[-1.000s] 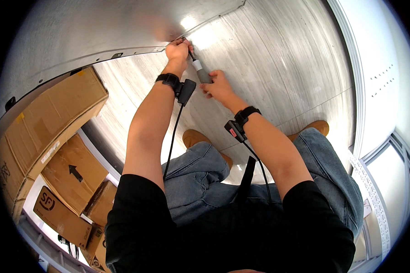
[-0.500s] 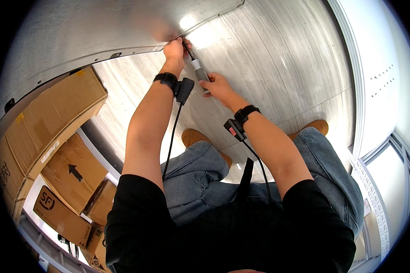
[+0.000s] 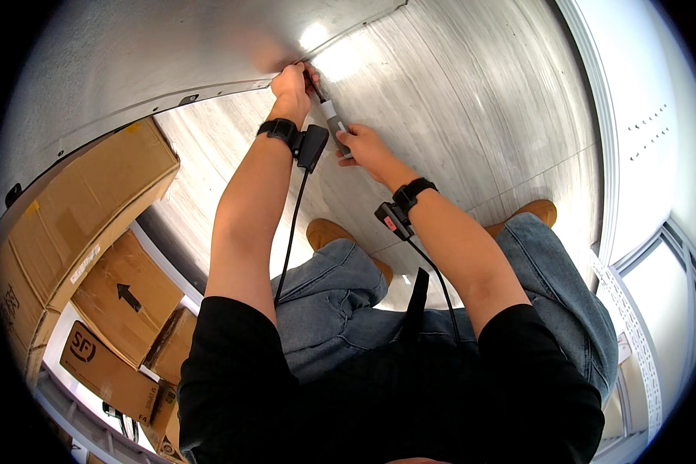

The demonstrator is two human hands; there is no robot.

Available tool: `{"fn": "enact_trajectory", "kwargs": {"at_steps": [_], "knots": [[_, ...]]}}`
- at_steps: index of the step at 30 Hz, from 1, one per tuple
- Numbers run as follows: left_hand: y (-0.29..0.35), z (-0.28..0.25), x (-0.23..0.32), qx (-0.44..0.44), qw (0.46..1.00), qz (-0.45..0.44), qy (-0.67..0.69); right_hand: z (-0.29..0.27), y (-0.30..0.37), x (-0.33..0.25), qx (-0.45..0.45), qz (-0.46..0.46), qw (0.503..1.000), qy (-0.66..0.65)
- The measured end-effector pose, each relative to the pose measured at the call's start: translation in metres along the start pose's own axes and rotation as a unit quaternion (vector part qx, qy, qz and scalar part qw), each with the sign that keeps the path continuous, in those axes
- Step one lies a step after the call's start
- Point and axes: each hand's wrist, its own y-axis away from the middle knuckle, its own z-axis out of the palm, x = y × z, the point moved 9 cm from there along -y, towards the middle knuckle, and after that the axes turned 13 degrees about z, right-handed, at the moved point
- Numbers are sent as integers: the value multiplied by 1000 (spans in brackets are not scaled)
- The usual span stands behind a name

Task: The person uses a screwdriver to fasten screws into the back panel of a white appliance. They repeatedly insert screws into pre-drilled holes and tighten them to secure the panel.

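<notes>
My right hand (image 3: 366, 148) is wrapped round the grey handle of a screwdriver (image 3: 334, 124), which slants up and to the left. Its thin dark shaft runs to the lower edge of a large grey metal panel (image 3: 185, 46). There my left hand (image 3: 290, 83) is closed about the shaft's tip end, close against the panel's edge. The tip itself, and whatever it meets, is hidden by the fingers. Both wrists carry black straps with small black devices and cables.
Cardboard boxes (image 3: 93, 193) are stacked on the left, beside the panel. Below lies a pale wood-look floor (image 3: 472, 100), my shoes on it. A white wall panel (image 3: 634, 93) with small holes rises at the right, and a perforated metal rail (image 3: 634, 340) stands lower right.
Both hands and the screwdriver sit slightly farther left in the picture, as do the panel and the boxes. The grips look the same.
</notes>
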Motion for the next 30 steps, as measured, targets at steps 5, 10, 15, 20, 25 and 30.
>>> {"fn": "enact_trajectory", "kwargs": {"at_steps": [5,10,15,20,25,30], "knots": [[-2,1,-1,4,1000,-9,-4,0,6,-5,49,-38,998,7],[-5,3,-3,-5,1000,-22,-5,0,9,-10,72,-59,994,56],[-9,3,-5,-3,999,-39,-1,2,3,-8,31,-6,999,0],[-8,7,-4,-9,999,-40,2,0,-12,4,-28,33,998,-54],[-7,5,-5,-15,999,-45,2,7,15,-17,22,-26,999,29],[-7,6,-3,-11,999,-47,13,0,11,-20,83,-38,994,66]]}}
